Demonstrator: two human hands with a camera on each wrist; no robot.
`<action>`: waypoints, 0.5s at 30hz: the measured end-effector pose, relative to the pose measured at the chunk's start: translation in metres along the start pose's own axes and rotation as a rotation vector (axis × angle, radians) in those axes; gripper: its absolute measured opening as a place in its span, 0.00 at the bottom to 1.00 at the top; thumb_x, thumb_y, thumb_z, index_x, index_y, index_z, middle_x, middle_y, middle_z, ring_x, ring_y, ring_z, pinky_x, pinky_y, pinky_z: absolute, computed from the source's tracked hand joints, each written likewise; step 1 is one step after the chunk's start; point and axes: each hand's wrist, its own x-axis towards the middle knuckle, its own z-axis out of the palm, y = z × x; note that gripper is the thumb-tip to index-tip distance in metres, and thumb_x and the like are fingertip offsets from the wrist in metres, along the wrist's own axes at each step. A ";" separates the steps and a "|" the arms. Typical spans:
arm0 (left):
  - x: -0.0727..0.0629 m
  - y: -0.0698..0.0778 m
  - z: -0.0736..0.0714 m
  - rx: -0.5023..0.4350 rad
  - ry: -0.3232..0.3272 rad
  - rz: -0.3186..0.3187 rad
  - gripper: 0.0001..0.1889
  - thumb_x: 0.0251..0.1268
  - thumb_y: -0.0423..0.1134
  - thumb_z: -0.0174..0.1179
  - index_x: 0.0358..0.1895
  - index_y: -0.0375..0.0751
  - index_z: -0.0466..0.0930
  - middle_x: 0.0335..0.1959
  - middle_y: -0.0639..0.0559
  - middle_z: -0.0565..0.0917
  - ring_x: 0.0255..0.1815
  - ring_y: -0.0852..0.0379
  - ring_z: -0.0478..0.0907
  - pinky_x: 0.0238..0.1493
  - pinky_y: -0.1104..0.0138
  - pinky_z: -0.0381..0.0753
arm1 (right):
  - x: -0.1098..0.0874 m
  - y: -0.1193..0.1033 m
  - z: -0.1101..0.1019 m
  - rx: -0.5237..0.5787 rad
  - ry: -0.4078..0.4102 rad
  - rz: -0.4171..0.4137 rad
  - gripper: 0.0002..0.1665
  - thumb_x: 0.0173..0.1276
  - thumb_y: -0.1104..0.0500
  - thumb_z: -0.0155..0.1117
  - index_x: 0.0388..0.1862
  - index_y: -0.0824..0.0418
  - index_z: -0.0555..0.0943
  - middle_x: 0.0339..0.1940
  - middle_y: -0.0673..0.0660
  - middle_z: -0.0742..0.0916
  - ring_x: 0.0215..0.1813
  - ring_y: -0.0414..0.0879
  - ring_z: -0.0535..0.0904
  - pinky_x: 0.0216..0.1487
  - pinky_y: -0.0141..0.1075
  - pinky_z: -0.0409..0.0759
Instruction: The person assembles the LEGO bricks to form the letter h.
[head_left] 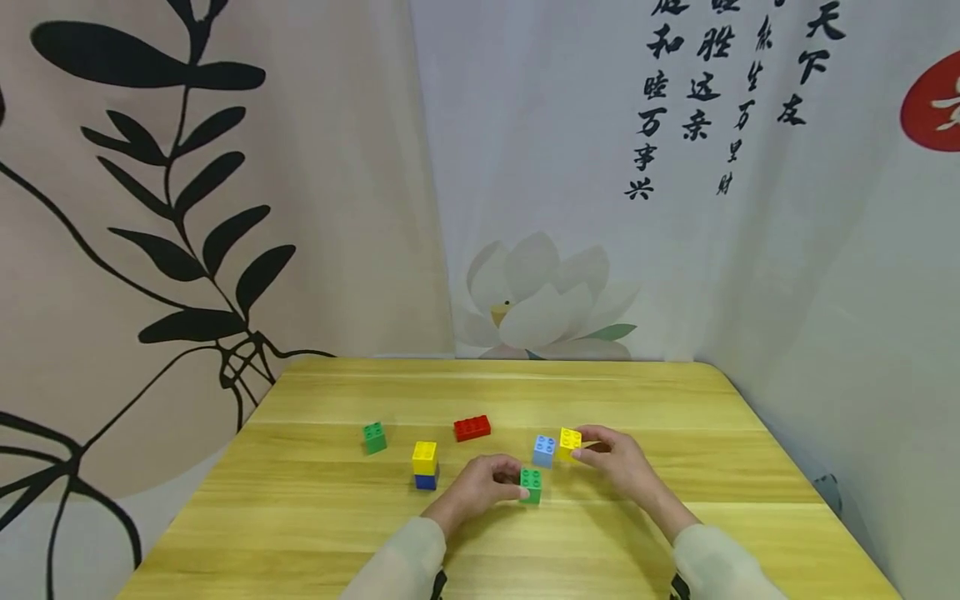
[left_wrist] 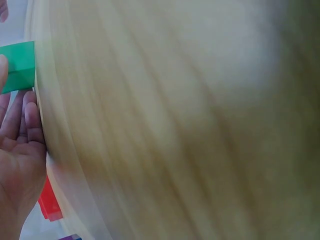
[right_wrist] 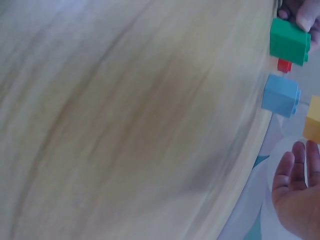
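My left hand [head_left: 480, 490] pinches a green building block [head_left: 531, 486] between thumb and fingers. In the left wrist view the green block [left_wrist: 21, 67] shows its smooth sides, with the thumb at its near face. To the right, my right hand [head_left: 621, 465] holds a yellow building block [head_left: 570, 442] at its fingertips. Between the two held blocks stands a light blue block [head_left: 544, 451], studs up, just left of the yellow one. The right wrist view shows this light blue block [right_wrist: 281, 95] between the green block [right_wrist: 290, 41] and the yellow block [right_wrist: 313, 120].
Left of my hands, a yellow block [head_left: 424, 457] sits on a dark blue block [head_left: 426, 482]. A red block [head_left: 472, 428] lies farther back, and a second green block [head_left: 374, 437] is at the left. The wooden table [head_left: 300, 533] ends before a printed curtain [head_left: 360, 208].
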 end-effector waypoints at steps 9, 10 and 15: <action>0.001 -0.001 -0.001 -0.025 -0.012 0.005 0.13 0.60 0.41 0.72 0.48 0.48 0.84 0.40 0.58 0.83 0.42 0.57 0.77 0.50 0.59 0.79 | -0.002 -0.006 0.010 -0.031 -0.034 -0.049 0.23 0.65 0.56 0.72 0.57 0.62 0.81 0.47 0.54 0.86 0.49 0.49 0.80 0.46 0.41 0.82; 0.000 -0.001 -0.001 -0.026 -0.013 0.003 0.13 0.60 0.41 0.72 0.48 0.48 0.84 0.40 0.59 0.83 0.42 0.57 0.77 0.50 0.59 0.79 | -0.002 -0.006 0.011 -0.034 -0.038 -0.055 0.23 0.65 0.56 0.72 0.57 0.62 0.81 0.47 0.53 0.86 0.49 0.49 0.80 0.46 0.41 0.82; 0.001 -0.001 -0.002 -0.034 -0.018 0.003 0.13 0.60 0.40 0.71 0.48 0.48 0.84 0.41 0.59 0.84 0.43 0.57 0.78 0.51 0.59 0.79 | 0.000 -0.005 0.015 -0.049 -0.061 -0.081 0.24 0.65 0.54 0.72 0.57 0.62 0.81 0.47 0.54 0.86 0.49 0.50 0.80 0.45 0.41 0.82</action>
